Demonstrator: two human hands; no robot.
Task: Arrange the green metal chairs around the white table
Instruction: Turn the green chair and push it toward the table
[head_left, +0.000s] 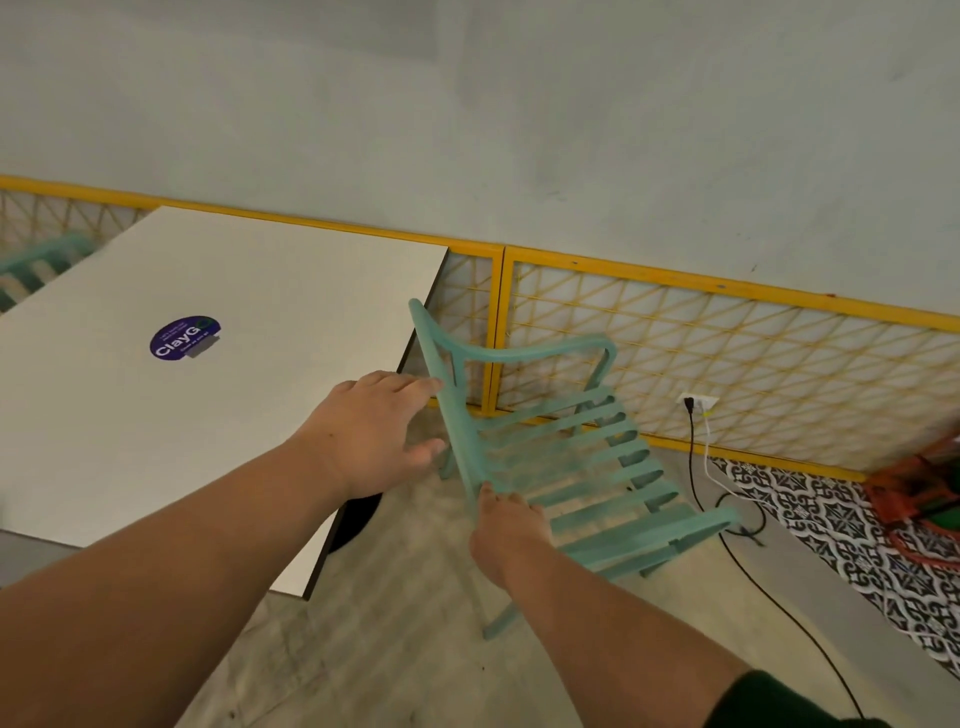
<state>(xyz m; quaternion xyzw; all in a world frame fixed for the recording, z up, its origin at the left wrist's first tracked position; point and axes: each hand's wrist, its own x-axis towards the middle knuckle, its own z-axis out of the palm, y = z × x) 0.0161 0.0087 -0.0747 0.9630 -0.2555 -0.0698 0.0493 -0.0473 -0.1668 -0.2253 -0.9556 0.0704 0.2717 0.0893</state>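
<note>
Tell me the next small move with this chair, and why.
Probably close the left hand on the green chair back rail. Its fingers are spread beside the frame, while only the right hand grips it. The chair sits angled off the white table corner, so two hands would steady turning it.

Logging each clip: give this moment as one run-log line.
right hand: shut on chair | left hand: open beside it | chair: right of table

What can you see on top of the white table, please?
On the white table lies only a purple round sticker; the left forearm covers part of its near surface.
</note>
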